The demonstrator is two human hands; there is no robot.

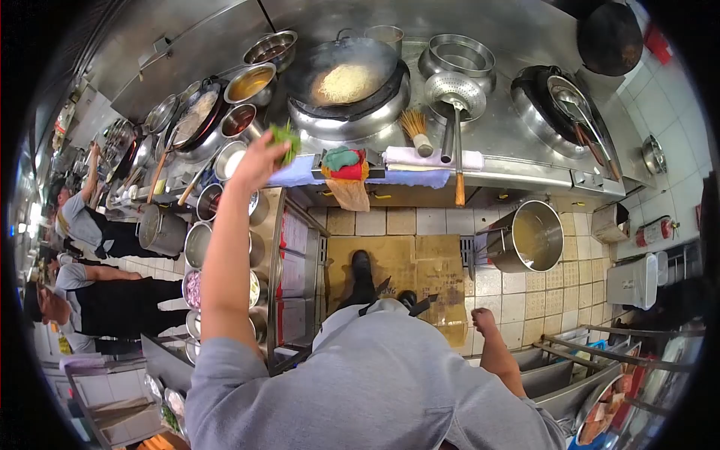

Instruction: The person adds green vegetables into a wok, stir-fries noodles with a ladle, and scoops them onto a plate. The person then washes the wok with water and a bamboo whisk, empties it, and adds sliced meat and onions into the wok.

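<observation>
Fingers (274, 155) of L hand (256, 163) nearly closed, pinching greens (286, 142), approx. 7 o'clock from wok (309, 66), apart from it; noodles (346, 82) in wok. Brush (415, 124) at greens' 3 o'clock on tabletop (499, 127). R hand (484, 321) curled, wok's 5 o'clock, well off; can't tell if holding anything.

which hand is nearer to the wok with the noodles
Left: the left hand, holding greens, is in front of the wok, to its left; the right hand is much farther back, to the right.

The left hand (256, 160) partly hides the green leaves (285, 142), too blurred to identify.
</observation>
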